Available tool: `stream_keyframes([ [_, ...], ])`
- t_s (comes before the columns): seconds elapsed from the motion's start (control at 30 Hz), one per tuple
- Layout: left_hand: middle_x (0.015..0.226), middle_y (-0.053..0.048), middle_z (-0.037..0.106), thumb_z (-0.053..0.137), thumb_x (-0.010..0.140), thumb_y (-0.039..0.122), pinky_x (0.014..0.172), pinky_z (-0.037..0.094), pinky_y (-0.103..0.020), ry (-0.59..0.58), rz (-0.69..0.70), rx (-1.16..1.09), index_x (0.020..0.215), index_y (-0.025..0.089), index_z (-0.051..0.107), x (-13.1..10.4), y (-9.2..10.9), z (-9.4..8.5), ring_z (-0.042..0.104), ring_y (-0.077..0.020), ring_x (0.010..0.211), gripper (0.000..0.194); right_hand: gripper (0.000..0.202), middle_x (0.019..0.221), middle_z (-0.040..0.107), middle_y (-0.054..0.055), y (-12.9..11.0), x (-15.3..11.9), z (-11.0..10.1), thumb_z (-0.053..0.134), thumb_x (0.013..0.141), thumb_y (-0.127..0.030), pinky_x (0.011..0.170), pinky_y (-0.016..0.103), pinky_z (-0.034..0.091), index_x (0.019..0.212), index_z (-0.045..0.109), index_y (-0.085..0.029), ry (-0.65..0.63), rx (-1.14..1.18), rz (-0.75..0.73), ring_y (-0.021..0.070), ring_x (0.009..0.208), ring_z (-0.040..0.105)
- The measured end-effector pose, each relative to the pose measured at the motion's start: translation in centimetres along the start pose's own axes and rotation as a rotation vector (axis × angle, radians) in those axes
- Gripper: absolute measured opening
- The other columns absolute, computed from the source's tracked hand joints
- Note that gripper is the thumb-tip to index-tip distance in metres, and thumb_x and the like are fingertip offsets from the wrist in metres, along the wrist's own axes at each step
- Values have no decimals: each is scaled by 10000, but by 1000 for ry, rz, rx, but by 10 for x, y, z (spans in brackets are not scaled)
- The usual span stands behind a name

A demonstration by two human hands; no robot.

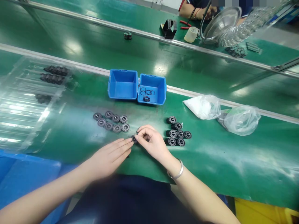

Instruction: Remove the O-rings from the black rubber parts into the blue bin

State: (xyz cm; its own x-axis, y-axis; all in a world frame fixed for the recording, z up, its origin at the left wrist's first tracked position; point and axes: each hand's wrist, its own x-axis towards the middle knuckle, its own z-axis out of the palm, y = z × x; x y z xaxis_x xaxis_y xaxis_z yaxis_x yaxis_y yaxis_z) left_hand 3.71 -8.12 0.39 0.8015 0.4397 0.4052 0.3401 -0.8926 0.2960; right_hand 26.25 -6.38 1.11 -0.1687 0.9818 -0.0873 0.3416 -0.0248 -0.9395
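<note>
A small black round part (134, 139) sits between my two hands just above the green table. My left hand (111, 154) reaches in with its fingers straight and close together, their tips against the part; its thumb is hidden. My right hand (153, 141) is curled, thumb and forefinger pinching the part from the other side. Several flat black round pieces (108, 126) lie in two rows beyond my left hand. To the right stand several black cylindrical parts (172, 133) with slotted centres. Black rubber rings (147, 92) lie in the right one of two blue bins (152, 101).
The other blue bin (123, 93) adjoins it. Clear trays (21, 105) with dark parts lie left. Plastic bags (203, 107) lie right. A metal rail (93, 21) crosses behind; beyond it are a person's hand (208, 12), red-handled pliers (185, 25) and a clear hose (247, 28).
</note>
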Motion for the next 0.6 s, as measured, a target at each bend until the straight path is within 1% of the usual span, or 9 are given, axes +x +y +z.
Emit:
stream_keyframes([
  [0.07,1308,-182,637,453,925,11,1109,441,-491,-28,16,22,1276,72,574,1,-1,1,471,-281,1356,377,181,928,634,56,1,0,0,655,866,-285,575,246,479,723,597,-191,1,8,18,111,644,558],
  [0.1,1312,-179,635,453,923,12,1115,435,-491,-35,19,33,1277,73,573,1,-2,1,467,-280,1359,379,161,847,649,40,2,-1,0,650,874,-309,548,239,472,768,607,-196,-14,28,55,110,605,560],
  [0.2,1314,-177,634,452,923,19,1124,424,-494,-41,29,59,1267,73,581,1,-3,1,469,-279,1358,371,194,534,596,-42,4,-1,1,600,913,-394,405,200,414,957,603,-205,-142,184,248,102,410,523],
  [0.23,1311,-177,636,446,924,22,1125,423,-493,-44,34,67,1262,72,584,1,-4,0,473,-278,1355,368,224,480,572,-59,4,0,2,593,916,-413,361,185,395,988,590,-201,-192,260,309,101,364,510],
  [0.27,1306,-177,640,438,925,24,1126,423,-492,-50,39,74,1258,70,586,1,-4,0,477,-276,1352,367,242,467,574,-61,4,2,2,601,908,-423,333,175,394,990,581,-196,-234,335,357,104,349,518],
  [0.33,1290,-178,650,428,925,28,1124,427,-488,-64,48,89,1245,66,593,1,-4,0,487,-275,1343,362,260,508,614,-38,3,7,3,657,866,-411,314,169,433,957,567,-185,-280,461,422,125,396,588],
  [0.43,1272,-174,662,422,925,28,1114,439,-486,-81,55,99,1217,58,606,1,-3,1,510,-278,1323,346,253,527,630,-22,0,16,4,726,811,-338,320,182,486,908,558,-177,-315,548,518,147,450,635],
  [0.53,1275,-167,662,426,926,28,1117,432,-479,-90,38,95,1218,64,606,2,-2,3,526,-270,1308,345,194,490,617,-21,1,19,4,724,805,-283,361,192,510,877,593,-159,-294,582,560,126,412,602],
  [0.6,1270,-160,667,431,927,34,1139,396,-473,-91,33,89,1220,75,608,3,-2,3,527,-258,1308,345,203,499,624,-11,3,14,6,715,811,-302,399,195,506,908,636,-143,-242,646,537,115,416,591],
])
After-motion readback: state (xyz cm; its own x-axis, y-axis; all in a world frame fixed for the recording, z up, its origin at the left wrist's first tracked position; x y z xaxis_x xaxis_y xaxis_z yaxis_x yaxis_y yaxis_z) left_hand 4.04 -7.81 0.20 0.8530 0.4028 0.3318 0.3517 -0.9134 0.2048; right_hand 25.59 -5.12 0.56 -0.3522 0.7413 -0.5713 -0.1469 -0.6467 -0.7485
